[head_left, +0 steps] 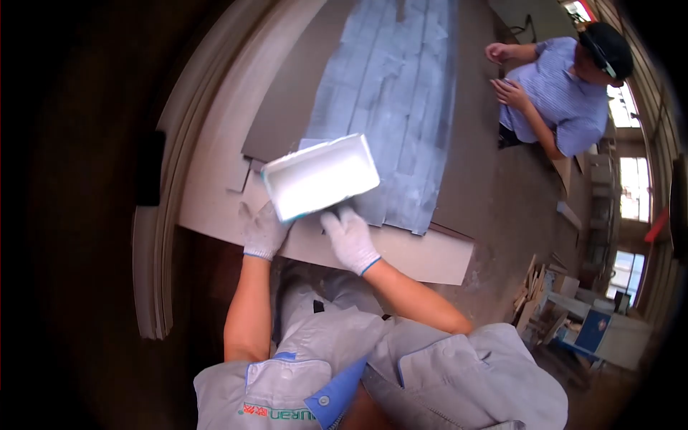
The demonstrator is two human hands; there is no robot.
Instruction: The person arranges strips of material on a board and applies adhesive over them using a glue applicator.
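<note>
A white open-topped rectangular box (322,177) is tilted above the near end of the work surface, its pale inside facing me. My left hand (264,231), in a white knit glove, is at the box's lower left corner, with some fingers hidden behind it. At the lower right edge, my right hand (350,240), gloved alike, grips the box from below, and its fingertips are partly covered. Beyond the box stretch long grey-blue strips (390,93) with whitish smears, lying side by side on a brown board (287,107).
A pale board (419,254) juts out under the brown one, close to my body. Across on the right stands a person (559,97) in a striped shirt and dark cap, both hands raised near the board. Wood offcuts (530,294) and boxes are piled at the lower right.
</note>
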